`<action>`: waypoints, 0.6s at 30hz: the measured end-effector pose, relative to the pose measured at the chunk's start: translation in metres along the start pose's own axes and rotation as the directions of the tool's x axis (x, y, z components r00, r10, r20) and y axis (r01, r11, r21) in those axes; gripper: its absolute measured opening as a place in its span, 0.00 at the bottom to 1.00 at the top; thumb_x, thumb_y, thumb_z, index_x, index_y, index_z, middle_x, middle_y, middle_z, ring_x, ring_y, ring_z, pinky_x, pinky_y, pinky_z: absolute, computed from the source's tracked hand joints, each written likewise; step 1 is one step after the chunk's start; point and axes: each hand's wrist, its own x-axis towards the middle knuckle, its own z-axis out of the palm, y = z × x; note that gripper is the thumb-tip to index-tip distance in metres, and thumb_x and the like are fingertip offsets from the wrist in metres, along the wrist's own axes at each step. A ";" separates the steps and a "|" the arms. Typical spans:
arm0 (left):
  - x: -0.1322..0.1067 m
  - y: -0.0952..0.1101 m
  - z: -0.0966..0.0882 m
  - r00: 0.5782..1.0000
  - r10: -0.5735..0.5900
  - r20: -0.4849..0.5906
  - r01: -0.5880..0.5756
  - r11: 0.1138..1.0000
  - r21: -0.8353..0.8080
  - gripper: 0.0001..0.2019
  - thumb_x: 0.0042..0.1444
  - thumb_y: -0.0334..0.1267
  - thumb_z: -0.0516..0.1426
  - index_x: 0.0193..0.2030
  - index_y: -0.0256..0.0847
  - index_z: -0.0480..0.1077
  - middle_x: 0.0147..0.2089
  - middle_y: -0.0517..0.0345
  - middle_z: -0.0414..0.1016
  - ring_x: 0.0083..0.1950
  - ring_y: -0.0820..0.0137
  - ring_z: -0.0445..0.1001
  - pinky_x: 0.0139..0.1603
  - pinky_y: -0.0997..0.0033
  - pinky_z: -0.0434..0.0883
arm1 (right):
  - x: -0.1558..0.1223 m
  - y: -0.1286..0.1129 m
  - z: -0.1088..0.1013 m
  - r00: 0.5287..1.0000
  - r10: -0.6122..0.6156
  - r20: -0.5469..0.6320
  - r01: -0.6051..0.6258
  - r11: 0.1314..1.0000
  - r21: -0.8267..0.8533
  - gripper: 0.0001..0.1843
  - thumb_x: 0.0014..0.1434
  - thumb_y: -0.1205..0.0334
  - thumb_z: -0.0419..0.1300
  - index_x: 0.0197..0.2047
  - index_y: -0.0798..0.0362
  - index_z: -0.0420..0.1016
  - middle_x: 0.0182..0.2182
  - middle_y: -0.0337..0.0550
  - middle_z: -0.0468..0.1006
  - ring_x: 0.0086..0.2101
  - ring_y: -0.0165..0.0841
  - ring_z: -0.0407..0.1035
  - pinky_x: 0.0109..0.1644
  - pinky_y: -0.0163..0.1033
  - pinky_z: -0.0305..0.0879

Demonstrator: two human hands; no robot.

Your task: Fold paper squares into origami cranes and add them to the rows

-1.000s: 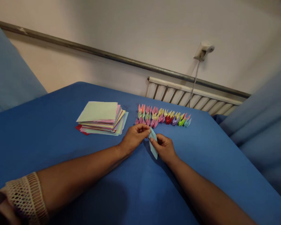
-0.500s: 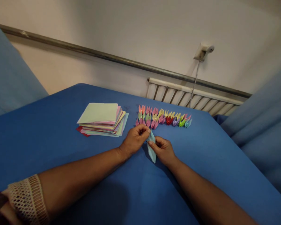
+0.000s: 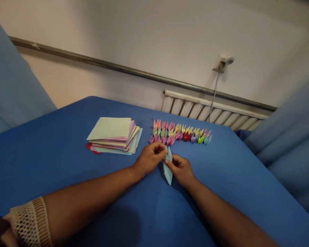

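Note:
A light blue piece of folded paper (image 3: 168, 174), long and pointed, is held between my two hands above the blue-covered table (image 3: 54, 154). My left hand (image 3: 151, 156) pinches its upper end between thumb and fingers. Lower down, my right hand (image 3: 180, 168) grips the right edge, thumb in front and fingers behind. Just beyond my hands stand rows of small folded paper figures (image 3: 187, 136) in pink, yellow, green, red, purple and blue. My fingers hide part of the paper's upper half.
To the left lies a stack of coloured paper sheets (image 3: 110, 128), a pale green one on top. Behind the table are a radiator (image 3: 193, 106), a metal pipe (image 3: 113, 67) and a wall socket (image 3: 221, 64) with a cord. Blue curtains (image 3: 293, 154) hang at both sides.
The view has tilted slightly, so everything sits a little lower. My left fingers have shifted slightly on the paper's upper end; both hands keep hold of it.

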 end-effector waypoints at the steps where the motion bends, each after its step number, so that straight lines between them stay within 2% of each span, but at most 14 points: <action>1: 0.000 0.000 0.000 1.000 -0.009 0.007 0.009 1.000 -0.014 0.09 0.48 0.41 0.59 0.31 0.37 0.68 0.28 0.63 0.67 0.30 0.75 0.66 0.33 0.75 0.64 | 0.000 0.000 0.000 1.000 -0.005 -0.005 0.005 1.000 -0.019 0.17 0.54 0.51 0.61 0.25 0.54 0.66 0.20 0.31 0.57 0.22 0.24 0.49 0.24 0.32 0.49; 4: -0.001 -0.001 0.001 1.000 -0.022 0.015 0.023 0.999 -0.036 0.13 0.46 0.41 0.62 0.36 0.38 0.67 0.30 0.63 0.69 0.32 0.74 0.68 0.35 0.74 0.65 | 0.000 0.001 -0.001 0.998 -0.044 -0.045 0.039 0.994 -0.098 0.19 0.55 0.50 0.60 0.22 0.54 0.63 0.19 0.31 0.54 0.22 0.24 0.48 0.24 0.32 0.48; 9: 0.000 -0.008 -0.001 1.000 0.021 0.003 -0.022 0.997 0.077 0.11 0.47 0.43 0.62 0.29 0.38 0.66 0.28 0.64 0.66 0.29 0.75 0.65 0.32 0.74 0.64 | 0.001 0.001 -0.001 0.990 -0.101 -0.097 0.079 0.974 -0.210 0.19 0.56 0.51 0.59 0.21 0.54 0.62 0.19 0.32 0.55 0.23 0.25 0.49 0.24 0.31 0.48; 13: 0.000 -0.013 -0.004 0.998 0.051 0.025 -0.054 0.990 0.130 0.09 0.51 0.42 0.58 0.28 0.38 0.67 0.27 0.64 0.65 0.30 0.74 0.64 0.32 0.74 0.63 | 0.001 0.002 0.001 0.991 -0.093 -0.093 0.070 0.971 -0.228 0.18 0.56 0.51 0.58 0.22 0.54 0.64 0.19 0.33 0.56 0.23 0.26 0.50 0.24 0.31 0.49; 18: -0.002 -0.014 -0.003 0.999 0.029 0.025 -0.032 0.993 0.112 0.09 0.52 0.41 0.57 0.27 0.37 0.67 0.26 0.63 0.65 0.30 0.74 0.63 0.32 0.74 0.62 | 0.000 0.004 0.001 0.997 -0.035 -0.076 0.021 0.984 -0.176 0.19 0.55 0.48 0.59 0.24 0.54 0.64 0.19 0.32 0.55 0.22 0.25 0.49 0.24 0.31 0.49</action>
